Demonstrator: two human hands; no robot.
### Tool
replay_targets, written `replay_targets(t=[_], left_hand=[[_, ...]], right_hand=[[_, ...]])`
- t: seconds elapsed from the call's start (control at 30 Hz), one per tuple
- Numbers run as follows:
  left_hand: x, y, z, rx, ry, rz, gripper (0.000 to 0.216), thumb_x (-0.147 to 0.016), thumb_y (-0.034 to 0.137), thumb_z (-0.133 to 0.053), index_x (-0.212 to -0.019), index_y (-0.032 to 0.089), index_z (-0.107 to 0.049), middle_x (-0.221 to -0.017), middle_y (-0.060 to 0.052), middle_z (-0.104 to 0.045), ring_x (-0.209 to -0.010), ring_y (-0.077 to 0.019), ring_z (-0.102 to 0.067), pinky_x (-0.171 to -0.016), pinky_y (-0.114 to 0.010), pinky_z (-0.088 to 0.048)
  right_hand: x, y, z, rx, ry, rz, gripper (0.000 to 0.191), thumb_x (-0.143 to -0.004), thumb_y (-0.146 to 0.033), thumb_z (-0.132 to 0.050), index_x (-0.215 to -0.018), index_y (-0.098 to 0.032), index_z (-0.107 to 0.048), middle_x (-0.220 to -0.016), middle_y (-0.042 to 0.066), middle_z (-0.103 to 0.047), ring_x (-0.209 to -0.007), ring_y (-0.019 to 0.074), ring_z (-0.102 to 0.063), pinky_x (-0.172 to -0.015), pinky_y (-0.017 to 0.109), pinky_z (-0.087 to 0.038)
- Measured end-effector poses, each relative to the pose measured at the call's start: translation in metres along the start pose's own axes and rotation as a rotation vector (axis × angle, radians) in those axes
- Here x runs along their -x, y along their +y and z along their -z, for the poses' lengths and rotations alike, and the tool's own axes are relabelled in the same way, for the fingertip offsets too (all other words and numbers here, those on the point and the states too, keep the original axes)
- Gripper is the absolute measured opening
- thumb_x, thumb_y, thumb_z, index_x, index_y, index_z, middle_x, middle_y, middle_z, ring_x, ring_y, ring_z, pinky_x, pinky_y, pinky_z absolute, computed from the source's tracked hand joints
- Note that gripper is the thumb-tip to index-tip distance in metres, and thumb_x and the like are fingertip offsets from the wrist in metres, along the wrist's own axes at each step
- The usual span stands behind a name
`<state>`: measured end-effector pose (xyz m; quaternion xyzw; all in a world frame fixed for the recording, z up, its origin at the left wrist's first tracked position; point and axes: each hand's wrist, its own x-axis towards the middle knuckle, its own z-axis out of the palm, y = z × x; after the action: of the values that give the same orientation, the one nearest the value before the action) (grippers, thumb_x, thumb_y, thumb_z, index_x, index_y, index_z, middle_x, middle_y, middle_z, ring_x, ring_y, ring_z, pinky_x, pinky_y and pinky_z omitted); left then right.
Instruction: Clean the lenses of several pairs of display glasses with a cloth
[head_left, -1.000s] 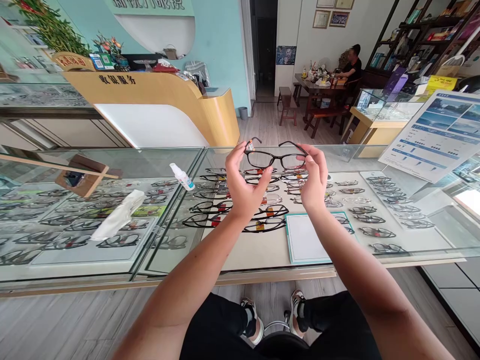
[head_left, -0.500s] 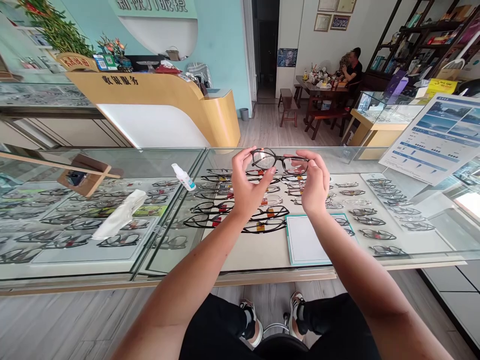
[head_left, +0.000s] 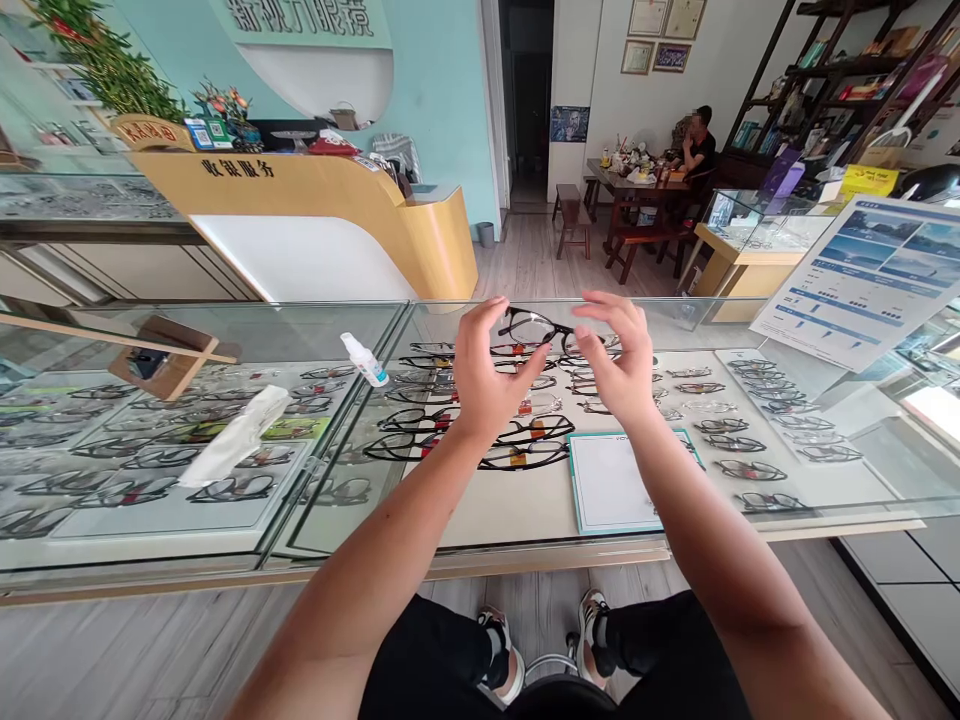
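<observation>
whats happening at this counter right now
A seated person holds a pair of black-framed glasses over a glass display counter, the left hand at one end of the frame and the right hand at the other. Rows of other frames lie inside the case beneath. On the glass to the left sit a small spray bottle and a white cloth. Another person sits at a table far back.

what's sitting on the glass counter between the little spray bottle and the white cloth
In the head view, nothing rests on the glass between the spray bottle and the white cloth. That stretch is bare counter top; only displayed eyeglass frames show beneath it.
</observation>
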<state>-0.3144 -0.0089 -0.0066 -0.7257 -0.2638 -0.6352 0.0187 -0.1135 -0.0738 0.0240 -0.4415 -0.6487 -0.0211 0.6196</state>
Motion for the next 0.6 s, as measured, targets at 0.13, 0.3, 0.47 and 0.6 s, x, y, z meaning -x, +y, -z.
replay_targets(t=[0.13, 0.3, 0.47, 0.6], left_hand=[[-0.002, 0.002, 0.001, -0.036, -0.035, -0.011, 0.067, -0.103, 0.050, -0.087, -0.159, 0.026, -0.057, -0.155, -0.017, -0.072, -0.149, -0.0362, -0.069, -0.131, -0.056, -0.053], [-0.006, 0.007, 0.006, -0.096, -0.068, -0.001, 0.066, -0.098, 0.042, -0.091, -0.154, 0.024, -0.061, -0.149, -0.016, -0.076, -0.140, -0.0346, -0.074, -0.119, -0.052, -0.061], [-0.009, 0.010, 0.008, 0.012, -0.133, 0.063, 0.068, -0.091, 0.037, -0.096, -0.150, 0.025, -0.065, -0.141, -0.013, -0.080, -0.129, -0.0333, -0.080, -0.113, -0.050, -0.064], [-0.009, 0.011, 0.007, 0.117, -0.189, 0.154, 0.068, -0.090, 0.035, -0.095, -0.150, 0.025, -0.066, -0.143, -0.013, -0.080, -0.131, -0.0324, -0.081, -0.112, -0.048, -0.067]], right_hand=[[-0.001, 0.005, -0.002, 0.055, -0.128, 0.002, 0.015, -0.110, -0.037, -0.071, -0.108, -0.031, -0.085, -0.140, 0.008, -0.082, -0.132, 0.0342, -0.071, -0.120, 0.058, -0.050], [-0.006, 0.010, 0.002, -0.091, -0.227, -0.102, 0.016, -0.107, -0.036, -0.072, -0.099, -0.029, -0.084, -0.134, 0.006, -0.085, -0.131, 0.0324, -0.073, -0.122, 0.057, -0.049], [-0.012, 0.013, 0.008, -0.385, -0.328, -0.384, 0.016, -0.096, -0.042, -0.082, -0.088, -0.027, -0.085, -0.131, 0.007, -0.085, -0.128, 0.0308, -0.075, -0.115, 0.051, -0.054], [-0.014, 0.015, 0.006, -0.486, -0.355, -0.514, 0.015, -0.089, -0.040, -0.083, -0.083, -0.027, -0.086, -0.125, 0.005, -0.086, -0.128, 0.0300, -0.075, -0.117, 0.049, -0.054]])
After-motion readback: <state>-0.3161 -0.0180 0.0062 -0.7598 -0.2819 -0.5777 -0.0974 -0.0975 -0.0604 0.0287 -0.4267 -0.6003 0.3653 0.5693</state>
